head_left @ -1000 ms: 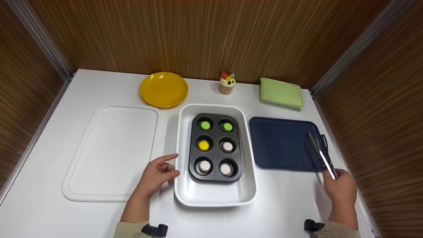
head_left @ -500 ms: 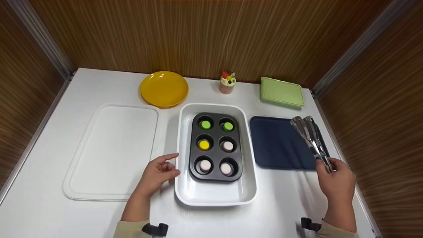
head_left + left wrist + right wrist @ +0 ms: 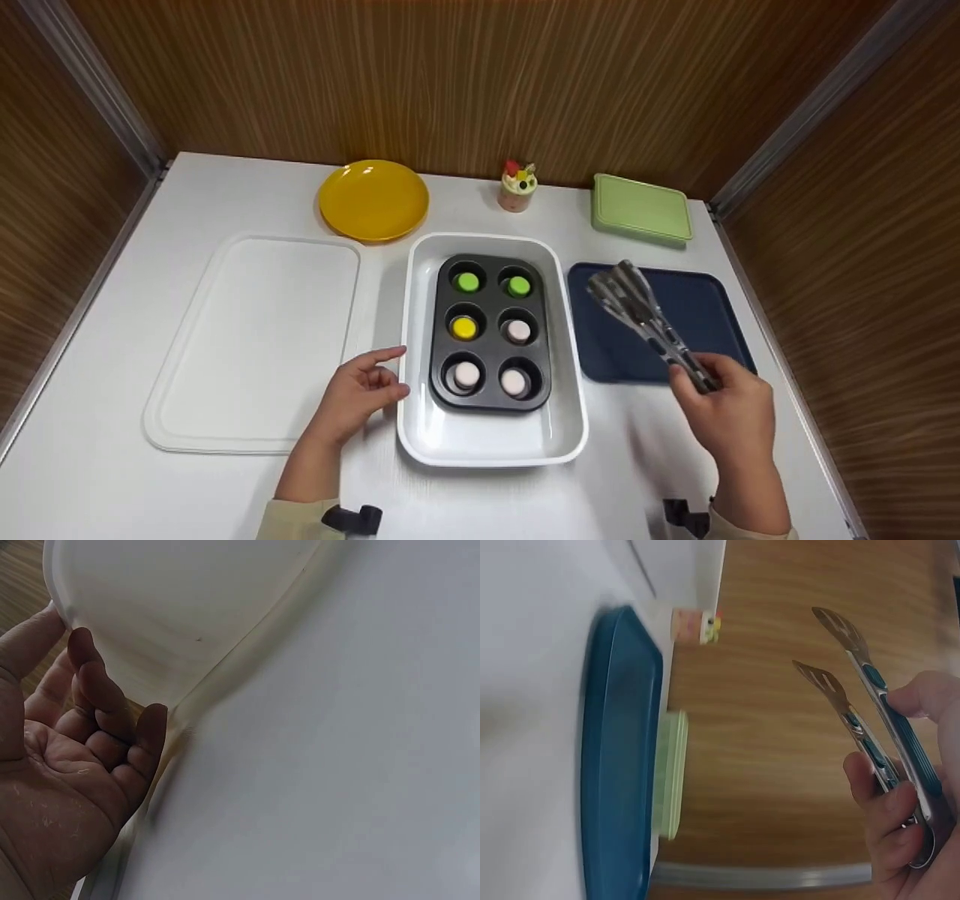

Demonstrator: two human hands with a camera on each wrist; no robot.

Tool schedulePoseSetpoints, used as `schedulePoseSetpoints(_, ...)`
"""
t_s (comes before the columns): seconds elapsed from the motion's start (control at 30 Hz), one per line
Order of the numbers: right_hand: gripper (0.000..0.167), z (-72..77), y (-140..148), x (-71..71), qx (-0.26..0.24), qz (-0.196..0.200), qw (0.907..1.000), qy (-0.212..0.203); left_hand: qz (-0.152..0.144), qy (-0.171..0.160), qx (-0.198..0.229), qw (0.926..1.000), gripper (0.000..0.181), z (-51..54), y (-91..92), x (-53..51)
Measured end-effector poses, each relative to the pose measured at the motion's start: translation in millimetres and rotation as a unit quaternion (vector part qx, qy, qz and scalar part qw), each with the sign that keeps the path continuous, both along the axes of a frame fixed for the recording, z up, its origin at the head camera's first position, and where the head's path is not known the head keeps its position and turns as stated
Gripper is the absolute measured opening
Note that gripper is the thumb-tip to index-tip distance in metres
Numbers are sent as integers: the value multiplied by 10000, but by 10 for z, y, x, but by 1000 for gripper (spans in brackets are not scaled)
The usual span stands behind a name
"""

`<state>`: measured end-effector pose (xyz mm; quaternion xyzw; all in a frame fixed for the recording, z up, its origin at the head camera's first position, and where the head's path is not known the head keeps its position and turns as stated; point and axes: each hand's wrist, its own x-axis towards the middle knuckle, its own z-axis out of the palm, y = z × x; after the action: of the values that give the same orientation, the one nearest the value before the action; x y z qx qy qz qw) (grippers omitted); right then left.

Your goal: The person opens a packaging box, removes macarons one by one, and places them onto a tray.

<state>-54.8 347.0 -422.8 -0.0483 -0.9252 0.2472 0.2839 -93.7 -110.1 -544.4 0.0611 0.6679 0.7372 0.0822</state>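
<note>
Containers first, left to right: round yellow plate (image 3: 375,202) at the far side; deep white container (image 3: 495,446) in the middle, a dark muffin tin (image 3: 492,352) sitting flat inside. Six cups in two columns, one small round piece in each. Left column, far to near: green piece (image 3: 468,282), yellow piece (image 3: 464,328), pale pink piece (image 3: 466,375); right column: a second green piece (image 3: 518,286), then two more pale pink pieces. Beyond the container, upright dessert cup (image 3: 516,196), white on top with red, yellow and dark bits; right of that, green box (image 3: 641,210), lid on. Nearer, navy tray (image 3: 600,337), just beside the container. Around these: white board (image 3: 255,345) with raised rim, flat at far left. Left hand (image 3: 354,401) between board and container, loose, thumb and forefinger spread with tips at the container's left rim, other fingers bent. Right hand (image 3: 731,409) grasps metal tongs (image 3: 664,341), raised over the tray, arms parted, tips angled away and leftward, partly covering it from above. Edges: table (image 3: 450,499) bounded by wooden walls (image 3: 480,90) left, behind and right. Narrow strip of table between board and container; wider stretch on the near side, between the forearms.
</note>
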Motion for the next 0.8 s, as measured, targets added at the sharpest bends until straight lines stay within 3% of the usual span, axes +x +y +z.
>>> schedulePoseSetpoints(0.33,14,-58,-341,-33,510,1124,9912,476,-17,-21,101,9999,57,3,-8,1)
schedulePoseSetpoints(0.8,17,-110,-782,-31,974,2047,9734,318,6,-11,31,10000,57,12,0,5)
